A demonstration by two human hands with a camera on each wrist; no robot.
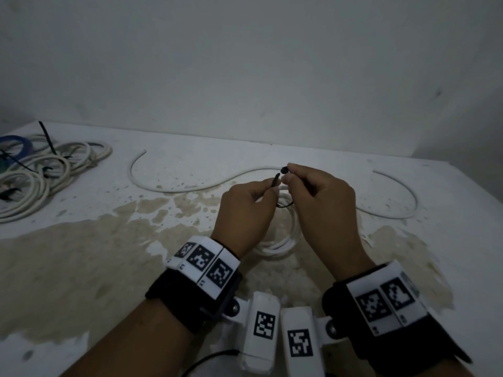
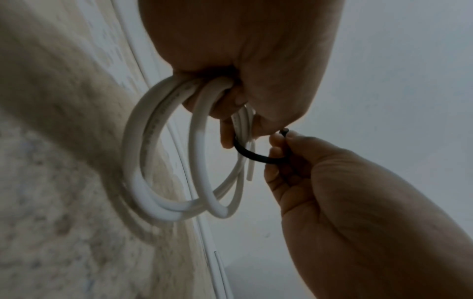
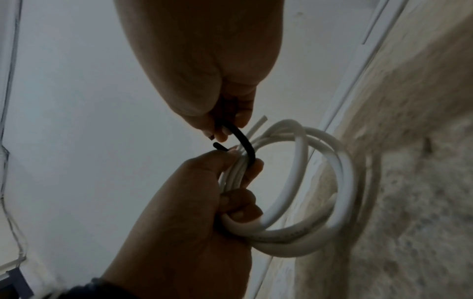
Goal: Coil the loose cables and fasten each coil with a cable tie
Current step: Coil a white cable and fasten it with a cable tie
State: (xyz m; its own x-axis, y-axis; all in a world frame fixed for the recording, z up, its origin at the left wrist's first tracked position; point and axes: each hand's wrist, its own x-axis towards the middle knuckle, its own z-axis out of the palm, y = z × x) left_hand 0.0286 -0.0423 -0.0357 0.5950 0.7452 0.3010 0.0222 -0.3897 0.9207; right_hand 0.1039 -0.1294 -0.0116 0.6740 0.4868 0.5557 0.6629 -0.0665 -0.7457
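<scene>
Head view: left hand [image 1: 245, 213] grips white coil [image 1: 283, 240], pinches tie tail.
Right hand [image 1: 321, 202]: pinches black cable tie [image 2: 256, 155] head; tie loops round coil.
Coil: above table [image 1: 81, 254] middle.
Loose cable [image 1: 190, 186]: far edge.
Tied coils [image 1: 40, 172]: far-left corner.

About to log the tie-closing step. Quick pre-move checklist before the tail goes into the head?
1. White coil gathered and gripped by the left hand: ok.
2. Black cable tie looped around the bundled strands: ok.
3. Right hand pinching the tie's head end: ok.
4. Tie tail pinched at the left fingertips, tip free: ok.
5. Tail threaded into head: not ok, ends apart in the head view.
6. Head slot facing the tail: cannot tell.
</scene>
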